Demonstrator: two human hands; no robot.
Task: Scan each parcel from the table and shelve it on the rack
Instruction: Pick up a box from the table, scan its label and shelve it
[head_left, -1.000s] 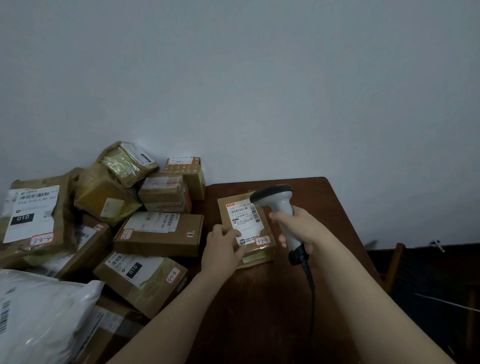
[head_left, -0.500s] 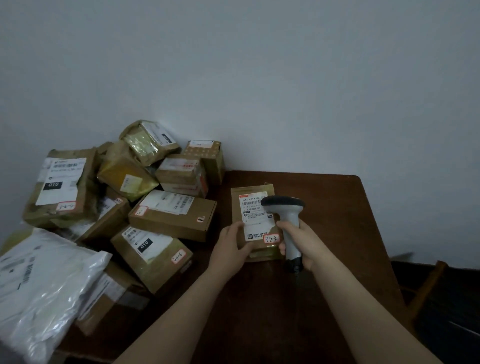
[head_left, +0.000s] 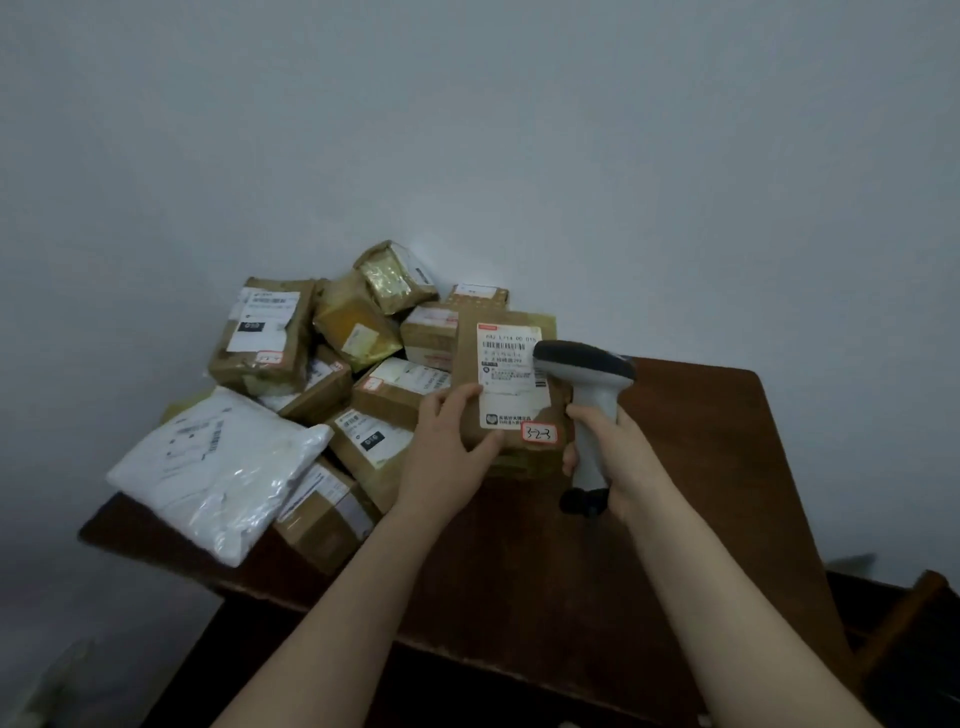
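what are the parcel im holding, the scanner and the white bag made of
The parcel looks like brown cardboard or kraft paper, matte, with a white paper label. The scanner seems hard plastic: smooth pale grey handle, darker head. The white bag looks like thin plastic film, glossy and wrinkled with glints.

— Looks like matt brown cardboard on the parcel (head_left: 511, 389), with a white paper label (head_left: 511, 358) stuck flat on top.
— Agreed. Shows smooth pale plastic on the scanner (head_left: 595, 400), darker and duller at the head.
— And on the table (head_left: 701, 441)?
— Reads as dark reddish wood, smooth, with a faint sheen.
— Glints on the white bag (head_left: 218, 467): thin glossy plastic film, crinkled.
— Same shine on the yellowish parcel (head_left: 397, 273), wrapped in glossy tape or foil, hard to tell which. Looks like flat matt paint on the wall (head_left: 467, 130).
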